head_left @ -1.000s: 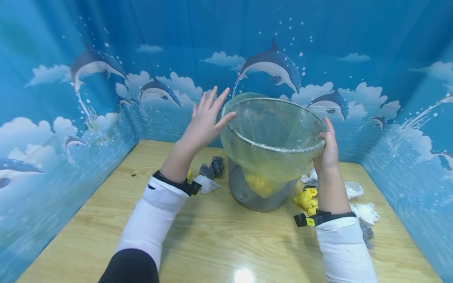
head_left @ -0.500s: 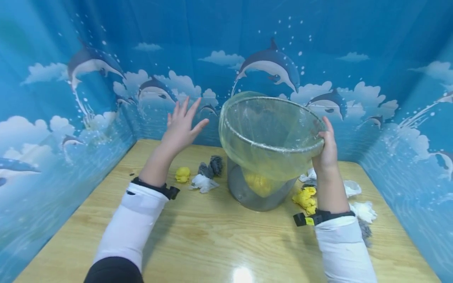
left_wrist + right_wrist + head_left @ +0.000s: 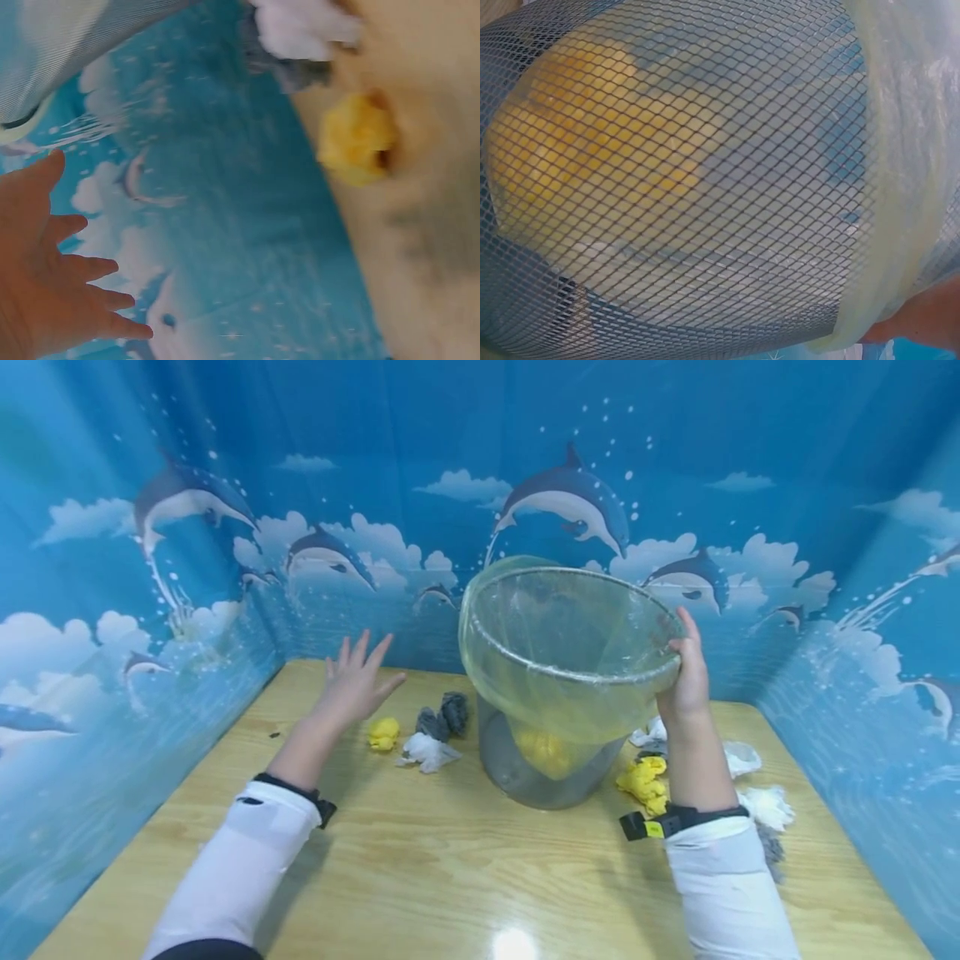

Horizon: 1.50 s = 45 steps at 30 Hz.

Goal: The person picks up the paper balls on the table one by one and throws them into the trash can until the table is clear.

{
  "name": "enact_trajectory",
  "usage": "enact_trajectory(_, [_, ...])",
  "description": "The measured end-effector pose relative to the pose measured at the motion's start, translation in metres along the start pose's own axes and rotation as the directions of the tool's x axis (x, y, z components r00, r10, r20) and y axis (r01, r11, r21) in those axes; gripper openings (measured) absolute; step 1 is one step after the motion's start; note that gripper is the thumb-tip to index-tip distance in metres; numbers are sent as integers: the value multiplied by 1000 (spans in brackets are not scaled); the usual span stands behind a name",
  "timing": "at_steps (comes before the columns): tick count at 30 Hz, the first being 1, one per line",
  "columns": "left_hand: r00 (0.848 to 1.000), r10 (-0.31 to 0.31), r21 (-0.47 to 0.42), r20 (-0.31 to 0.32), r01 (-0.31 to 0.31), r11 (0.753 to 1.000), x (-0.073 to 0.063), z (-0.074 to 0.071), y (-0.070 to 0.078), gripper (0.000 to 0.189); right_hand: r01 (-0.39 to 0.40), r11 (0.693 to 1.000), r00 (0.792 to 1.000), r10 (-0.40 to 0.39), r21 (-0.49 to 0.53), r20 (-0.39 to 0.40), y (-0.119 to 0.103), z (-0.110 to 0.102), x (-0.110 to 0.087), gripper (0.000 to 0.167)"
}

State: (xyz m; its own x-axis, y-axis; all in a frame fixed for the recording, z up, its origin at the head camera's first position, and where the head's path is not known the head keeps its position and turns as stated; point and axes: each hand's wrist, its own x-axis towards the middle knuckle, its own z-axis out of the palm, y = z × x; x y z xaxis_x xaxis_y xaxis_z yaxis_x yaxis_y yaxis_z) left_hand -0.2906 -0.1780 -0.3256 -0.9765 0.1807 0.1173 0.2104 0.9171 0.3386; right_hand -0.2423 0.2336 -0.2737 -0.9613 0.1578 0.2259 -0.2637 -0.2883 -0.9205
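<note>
My right hand [image 3: 687, 677] grips the right rim of a grey mesh wastebasket [image 3: 510, 768], lined with a translucent yellowish bin bag [image 3: 562, 706] folded down over the rim. The basket is tilted, its mouth toward me. Yellow crumpled stuff shows low inside through the mesh [image 3: 682, 142] in the right wrist view. My left hand [image 3: 356, 689] holds nothing; its fingers are spread above the table's left side. Nearest to it lies a yellow crumpled wad [image 3: 383, 734], apart from the fingers, also in the left wrist view as a blurred yellow lump [image 3: 356, 139].
Between the yellow wad and the basket lie a white crumpled bag [image 3: 427, 750] and dark grey crumpled pieces [image 3: 453, 712]. Right of the basket are another yellow wad [image 3: 643, 783], white pieces [image 3: 768, 808] and grey ones. A dolphin-printed curtain [image 3: 360, 610] borders the wooden table [image 3: 435, 877].
My left hand has moved away from the basket's left rim, leftward and then down toward the table. The yellow wad there has come into full view. My right hand and the basket stay nearly still.
</note>
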Motion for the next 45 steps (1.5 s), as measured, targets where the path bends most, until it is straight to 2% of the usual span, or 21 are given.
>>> enact_trajectory(3, [1000,0,18,25,0,1000,0,11,-9,76,4,1000,1000,-4,3,-8,0,0,0,65])
enact_trajectory(16, [994,-24,-17,110,26,1000,4,53,-49,77,0,1000,1000,0,5,2,-1,0,1,65])
enact_trajectory(23, [979,-45,-7,197,47,999,5,64,-53,81,9,1000,1000,-9,13,0,-2,0,1,64])
enact_trajectory(30, [956,-39,19,290,35,999,1,69,-58,82,11,1000,1000,-11,10,11,0,0,0,64])
enact_trajectory(42, [937,87,-9,339,-89,996,-7,77,-59,78,2,1000,1000,-2,1,5,2,-1,0,63])
enact_trajectory(45, [927,102,-34,360,-96,995,-7,78,-59,75,6,1000,1000,-6,3,9,2,-1,0,63])
